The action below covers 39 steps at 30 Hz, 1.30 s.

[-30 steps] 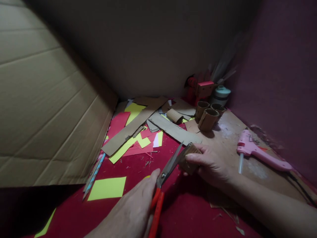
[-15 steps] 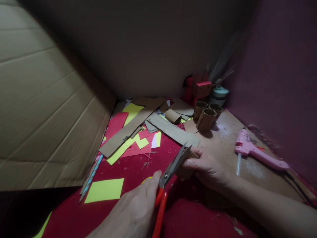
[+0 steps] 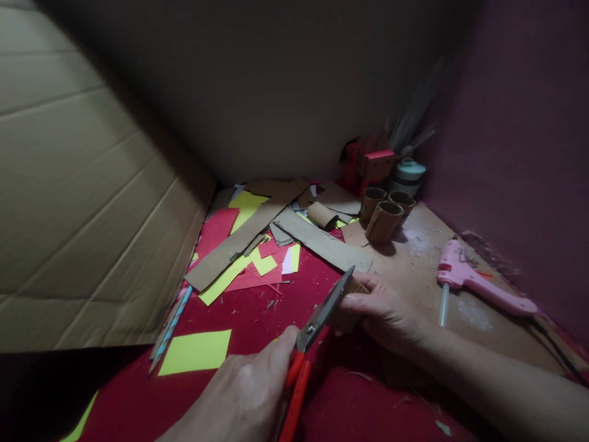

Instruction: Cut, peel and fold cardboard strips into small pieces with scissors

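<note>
My left hand (image 3: 255,377) is wrapped round the red handles of a pair of scissors (image 3: 319,318). Their blades are together and point up and to the right. The tips lie at the upper edge of a small brown cardboard piece (image 3: 346,320), which looks rolled or curved. My right hand (image 3: 389,310) pinches that piece between thumb and fingers; part of it is hidden behind the blades and the hand. Beneath both hands is a dark red surface (image 3: 271,313), and a thin curled scrap (image 3: 360,375) rests on it.
Three upright cardboard tubes (image 3: 384,222) stand at the back right, with another tube (image 3: 322,215) on its side. A pink glue gun (image 3: 483,285) lies right. Cardboard strips (image 3: 243,239), coloured paper and a pencil (image 3: 172,325) lie left, beside a tall cardboard panel (image 3: 92,202).
The scissor blades have come together from slightly apart. My left hand has dropped a little, and a thin scrap now shows below the cardboard piece. My right hand has hardly moved.
</note>
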Each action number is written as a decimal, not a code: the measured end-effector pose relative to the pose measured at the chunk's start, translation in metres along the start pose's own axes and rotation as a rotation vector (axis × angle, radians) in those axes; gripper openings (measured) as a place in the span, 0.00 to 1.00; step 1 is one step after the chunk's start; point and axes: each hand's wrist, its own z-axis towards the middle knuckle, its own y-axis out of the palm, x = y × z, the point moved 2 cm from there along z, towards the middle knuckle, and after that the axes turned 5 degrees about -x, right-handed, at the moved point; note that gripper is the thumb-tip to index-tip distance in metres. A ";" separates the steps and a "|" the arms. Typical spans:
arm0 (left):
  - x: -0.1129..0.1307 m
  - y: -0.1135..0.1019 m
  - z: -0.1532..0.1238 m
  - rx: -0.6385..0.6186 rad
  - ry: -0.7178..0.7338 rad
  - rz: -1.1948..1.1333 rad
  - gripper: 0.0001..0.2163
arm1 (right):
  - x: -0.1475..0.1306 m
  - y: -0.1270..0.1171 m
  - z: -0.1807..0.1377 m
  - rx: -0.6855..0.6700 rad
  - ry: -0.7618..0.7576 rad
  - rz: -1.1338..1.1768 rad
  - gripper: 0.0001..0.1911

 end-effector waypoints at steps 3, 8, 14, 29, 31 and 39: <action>-0.008 -0.002 0.005 0.008 -0.061 -0.086 0.19 | -0.002 -0.001 0.001 0.018 0.016 -0.029 0.06; -0.007 -0.016 0.018 0.071 -0.128 -0.167 0.20 | -0.003 0.000 0.001 0.043 0.057 0.004 0.07; 0.010 -0.018 0.025 0.000 -0.172 -0.336 0.17 | -0.004 0.000 0.002 0.064 0.068 0.026 0.09; 0.013 -0.011 0.036 -0.002 -0.291 -0.649 0.17 | -0.003 0.001 0.002 0.033 0.097 0.060 0.09; 0.020 -0.015 0.044 0.047 -0.315 -0.713 0.22 | -0.002 0.002 0.001 0.039 0.131 0.027 0.10; 0.027 -0.008 0.073 -0.046 -0.276 -0.945 0.32 | 0.000 0.009 -0.005 0.026 0.361 -0.192 0.11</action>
